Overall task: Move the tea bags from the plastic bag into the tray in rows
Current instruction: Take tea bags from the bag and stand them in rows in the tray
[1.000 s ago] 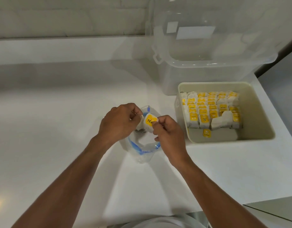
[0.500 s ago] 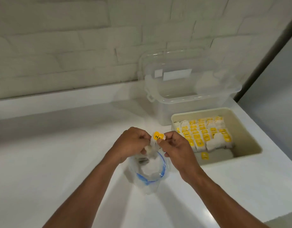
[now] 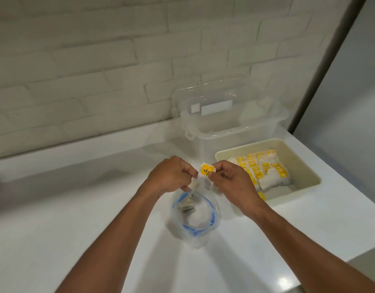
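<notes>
Held over the open mouth of the bag point(image 3: 203, 230): one tea bag point(image 3: 206, 171), caught between left hand point(image 3: 171, 176) and right hand point(image 3: 233, 183). Pinched by its yellow label in the right thumb and forefinger. Gripped lower down, on the white pouch, by the curled left fingers, closed tight on the paper. Partly hidden behind the knuckles of both.

Down inside the bag, more pale pouches. Just right of the right hand, a tray point(image 3: 305, 163), with rows point(image 3: 265, 169) of tea bags packed upright at its far left. Just behind the tray, against the wall point(image 3: 97, 60), a box point(image 3: 214, 138); whether touching the tray, impossible to tell. Under everything, a counter point(image 3: 66, 208).

Bag of thin clear plastic, crumpled, with a blue zip band round a rounded mouth. Tray cream, smooth, rectangular with rounded corners. Box clear, hard, with a side latch. Counter white and glossy. Wall of white painted brick.
</notes>
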The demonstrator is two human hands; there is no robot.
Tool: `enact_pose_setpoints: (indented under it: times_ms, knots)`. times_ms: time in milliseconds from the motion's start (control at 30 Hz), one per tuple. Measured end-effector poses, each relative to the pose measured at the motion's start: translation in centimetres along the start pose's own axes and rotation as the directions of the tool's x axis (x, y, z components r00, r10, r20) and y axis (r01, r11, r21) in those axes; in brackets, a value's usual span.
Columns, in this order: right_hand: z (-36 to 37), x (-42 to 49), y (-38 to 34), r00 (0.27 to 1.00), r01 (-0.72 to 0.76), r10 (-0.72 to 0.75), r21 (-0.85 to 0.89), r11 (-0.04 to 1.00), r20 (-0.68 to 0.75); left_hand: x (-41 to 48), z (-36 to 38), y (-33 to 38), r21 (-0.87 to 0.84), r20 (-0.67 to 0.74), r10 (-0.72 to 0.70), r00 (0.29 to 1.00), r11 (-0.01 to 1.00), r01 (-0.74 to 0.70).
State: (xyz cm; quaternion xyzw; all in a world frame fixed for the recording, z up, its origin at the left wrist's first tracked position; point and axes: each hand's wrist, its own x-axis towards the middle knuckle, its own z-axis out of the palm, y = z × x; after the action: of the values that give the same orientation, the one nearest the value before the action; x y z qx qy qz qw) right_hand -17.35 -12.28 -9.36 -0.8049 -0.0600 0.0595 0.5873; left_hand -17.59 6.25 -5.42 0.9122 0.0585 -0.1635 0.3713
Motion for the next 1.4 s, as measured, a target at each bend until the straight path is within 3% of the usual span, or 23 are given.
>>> enact_pose_setpoints:
  times_ms: [100,200,333,400,467,533,567,700,767,867,967,1000,1133,1267,1400]
  knots:
    - [-0.6,0.1,-0.7,1.0,0.007,-0.007,-0.005,1.0,-0.015,-0.3,-0.5,0.2,0.006,-0.034,0.026,0.999,1.0,-0.025]
    - [-1.5,0.3,-1.9,0.997,-0.038,0.03,0.107,0.994,0.077,-0.4,-0.7,0.4,0.06,-0.106,0.065,0.992,0.996,-0.059]
    - [-2.6,0.7,-2.0,0.992,0.05,-0.025,-0.2,0.979,0.124,-0.4,-0.6,0.1,0.205,-0.139,0.074,0.988,0.978,-0.044]
    - [-2.9,0.4,-2.2,0.973,-0.004,0.017,-0.058,0.998,0.23,-0.5,-0.3,-0.3,0.224,-0.1,0.047,0.994,0.974,-0.024]
    - [-2.8,0.1,-2.3,0.963,-0.04,0.041,-0.01,0.999,0.265,-0.5,0.1,-0.9,0.167,-0.101,0.034,0.994,0.986,-0.016]
    - [-2.7,0.4,-1.7,0.981,0.038,0.003,-0.209,0.977,0.196,-0.3,0.2,-1.5,0.08,-0.14,0.022,0.99,0.997,-0.011]
    - [-2.6,0.4,-1.6,0.981,0.025,0.02,-0.229,0.973,0.191,-0.2,0.2,-1.7,0.037,-0.15,0.019,0.988,0.999,-0.014]
    - [-2.9,0.3,-2.3,0.893,-0.197,0.094,0.196,0.961,0.441,-0.6,0.2,-1.8,-0.278,-0.136,-0.049,0.99,0.961,0.01]
    - [-3.1,0.3,-2.8,0.857,-0.262,0.077,0.303,0.916,0.509,-0.3,0.4,-2.1,-0.324,-0.151,-0.084,0.985,0.946,0.031]
    - [-2.5,1.0,-2.8,0.876,-0.277,0.068,0.382,0.882,0.478,-0.5,0.6,-1.9,-0.451,-0.076,-0.088,0.993,0.892,0.045]
    - [-1.5,2.1,-1.6,0.965,-0.061,0.06,-0.007,0.998,0.257,-0.9,0.5,-1.7,-0.552,0.027,-0.052,0.998,0.832,0.058]
    - [-1.4,2.3,-1.2,0.969,-0.069,0.075,-0.031,0.997,0.235,-0.8,0.5,-1.8,-0.535,0.018,-0.069,0.997,0.842,0.068]
    - [-1.6,2.4,-1.0,0.918,-0.193,0.097,0.221,0.956,0.384,-0.5,0.3,-2.5,-0.421,-0.027,-0.114,0.993,0.902,0.092]
    - [-1.3,2.8,-0.2,0.956,-0.091,0.079,0.03,0.995,0.282,-0.6,-0.2,-2.0,-0.43,0.053,-0.035,0.998,0.901,0.054]
    - [-2.0,3.0,-0.3,0.939,-0.139,0.093,0.118,0.983,0.331,-0.1,-0.6,-1.5,-0.336,0.025,-0.049,0.998,0.94,0.055]
